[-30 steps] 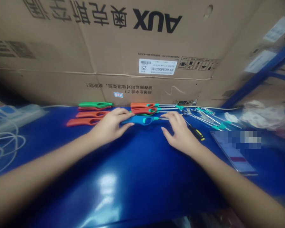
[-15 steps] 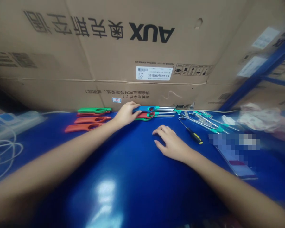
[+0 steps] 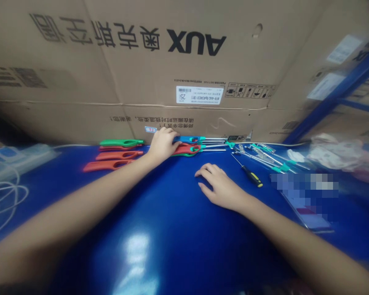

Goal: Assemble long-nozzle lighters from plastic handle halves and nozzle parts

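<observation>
View: head camera, looking forward and down over a glossy blue tabletop (image 3: pixel 172 213).
Left hand (image 3: pixel 162 145): at the far edge of the tabletop, its fingers (image 3: pixel 171 133) lying close together on the left end of the blue utility lighter; whether they clamp it, I cannot tell.
Right hand (image 3: pixel 221 184): resting on the tabletop, nearest the screwdriver, its fingers (image 3: pixel 203 172) slightly apart and curved, holding nothing.
Blue utility lighter (image 3: pixel 189 139): lying flat along the far edge, just right of the left hand, its metal nozzle pointing right.
Lighters with nozzles: three counted, the blue one, a red one (image 3: pixel 187 149) and a green one (image 3: pixel 180 155), bunched together.
Bare lighter handles: four, one green (image 3: pixel 121 142), one dark red (image 3: pixel 117 148) and two orange-red (image 3: pixel 118 155) (image 3: pixel 106 165), in a row left of the left hand.
Around: a cluster of metal rods with teal fittings (image 3: pixel 264 157), too blurred to count; one screwdriver with a black-and-yellow handle (image 3: pixel 252 176); a pixelated phone (image 3: pixel 304 200); a plastic bag (image 3: pixel 335 157); a coiled white cable (image 3: pixel 3 192).
Behind: a large AUX cardboard carton (image 3: pixel 197 53) stands along the far edge, with a blue shelf upright (image 3: pixel 335 98) to its right.
</observation>
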A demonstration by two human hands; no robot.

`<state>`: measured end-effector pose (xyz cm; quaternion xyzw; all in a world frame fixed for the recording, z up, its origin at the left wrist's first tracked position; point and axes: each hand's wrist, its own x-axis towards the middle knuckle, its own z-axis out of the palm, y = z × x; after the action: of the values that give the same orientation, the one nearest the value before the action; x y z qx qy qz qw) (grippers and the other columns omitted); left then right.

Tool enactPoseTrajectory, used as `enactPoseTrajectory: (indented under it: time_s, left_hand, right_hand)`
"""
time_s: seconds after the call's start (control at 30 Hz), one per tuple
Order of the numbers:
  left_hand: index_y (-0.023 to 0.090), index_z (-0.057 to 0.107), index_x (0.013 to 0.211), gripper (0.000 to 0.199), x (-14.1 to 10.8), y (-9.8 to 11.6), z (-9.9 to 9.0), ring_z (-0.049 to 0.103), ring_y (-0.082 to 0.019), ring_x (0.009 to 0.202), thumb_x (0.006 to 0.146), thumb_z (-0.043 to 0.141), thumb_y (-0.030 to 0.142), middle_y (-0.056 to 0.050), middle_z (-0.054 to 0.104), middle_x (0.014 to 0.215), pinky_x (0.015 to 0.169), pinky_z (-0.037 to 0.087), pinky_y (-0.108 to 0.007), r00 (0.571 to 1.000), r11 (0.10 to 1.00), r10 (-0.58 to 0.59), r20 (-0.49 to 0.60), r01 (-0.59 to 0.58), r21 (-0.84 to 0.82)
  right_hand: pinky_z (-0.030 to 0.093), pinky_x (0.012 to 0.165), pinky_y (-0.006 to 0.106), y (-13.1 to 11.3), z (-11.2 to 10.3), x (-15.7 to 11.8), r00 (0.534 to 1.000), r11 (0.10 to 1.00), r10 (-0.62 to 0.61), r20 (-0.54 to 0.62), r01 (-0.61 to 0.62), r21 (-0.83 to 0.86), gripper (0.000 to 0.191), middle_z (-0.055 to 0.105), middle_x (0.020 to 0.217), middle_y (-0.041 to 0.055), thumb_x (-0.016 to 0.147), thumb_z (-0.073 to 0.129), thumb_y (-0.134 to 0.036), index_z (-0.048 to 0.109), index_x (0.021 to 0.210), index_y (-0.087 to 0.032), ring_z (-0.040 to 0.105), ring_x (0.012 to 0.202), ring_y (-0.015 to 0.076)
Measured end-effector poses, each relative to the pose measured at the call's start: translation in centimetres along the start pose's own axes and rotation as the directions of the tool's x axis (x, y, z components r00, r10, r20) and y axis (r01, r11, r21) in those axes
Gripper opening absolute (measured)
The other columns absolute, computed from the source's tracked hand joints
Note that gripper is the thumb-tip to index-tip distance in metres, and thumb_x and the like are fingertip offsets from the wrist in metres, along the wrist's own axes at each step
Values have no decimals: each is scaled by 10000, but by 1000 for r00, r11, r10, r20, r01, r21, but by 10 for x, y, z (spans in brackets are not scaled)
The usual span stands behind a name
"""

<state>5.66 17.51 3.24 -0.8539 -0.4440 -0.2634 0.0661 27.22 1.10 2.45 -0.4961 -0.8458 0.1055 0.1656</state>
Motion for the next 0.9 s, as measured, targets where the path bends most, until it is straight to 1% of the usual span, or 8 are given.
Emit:
enactPoseTrajectory:
  time_s: [0.13,0.27,0.37,0.5,0.6,0.7,0.83,0.9]
  left_hand:
    - [165,727,1097,218,-4,2,-3,586,-318,1073,915,649,256,-123,705,1102,931,448,-449,1000,1000,1,-24,0,23]
    - [198,692,1185,262,-16,11,-13,574,-309,1112,955,579,250,-105,686,1161,942,431,-443,998,1000,14,-54,-12,28]
    - [208,688,1179,257,-36,20,-26,576,-297,1120,971,544,252,-98,681,1187,925,434,-434,999,999,39,-31,-38,32]
    - [204,714,1058,201,-72,21,-49,597,-290,1072,944,562,269,-88,701,1139,899,461,-430,996,996,63,66,-67,50]
    - [202,710,1030,202,-98,6,-68,626,-280,1017,923,563,288,-79,709,1095,905,491,-425,991,997,37,126,-46,67]
    - [181,692,1004,237,-116,-19,-83,643,-297,1016,917,542,342,-104,701,1063,902,514,-428,989,994,-35,142,21,104]
    - [172,666,977,272,-131,-54,-97,635,-343,1005,871,578,406,-145,674,1063,829,520,-445,978,979,-134,159,105,176]
    - [187,671,942,274,-133,-67,-100,628,-346,968,844,602,435,-140,661,1013,775,510,-424,970,974,-147,195,108,198]
  right_hand:
    - [474,985,470,0,-1,0,1000,1000,-9,6,9,-6,228,598,1199,101,967,546,-194,591,1190,-193,548,1110,265]
    - [477,979,471,0,-3,0,1000,1000,-22,9,22,-14,232,596,1204,105,973,543,-203,588,1199,-192,550,1107,263]
    - [478,980,474,1,-3,-2,999,999,-35,15,35,-20,234,595,1209,107,975,542,-212,589,1203,-197,552,1101,263]
    - [487,973,483,2,-4,-3,999,999,-48,25,49,-24,246,595,1215,113,977,533,-219,591,1215,-197,552,1107,272]
    - [492,978,485,2,-4,-4,998,998,-52,26,53,-24,254,594,1222,115,979,529,-224,591,1224,-198,553,1117,274]
    - [493,989,485,3,-3,-4,998,998,-54,22,54,-23,260,594,1222,116,976,534,-224,590,1229,-202,555,1125,273]
    - [494,991,494,3,-1,-3,998,998,-57,16,58,-25,255,595,1228,115,975,533,-229,588,1224,-207,557,1122,275]
    - [495,991,494,4,0,-3,998,998,-59,15,59,-25,251,594,1233,111,978,528,-234,586,1221,-213,559,1119,273]
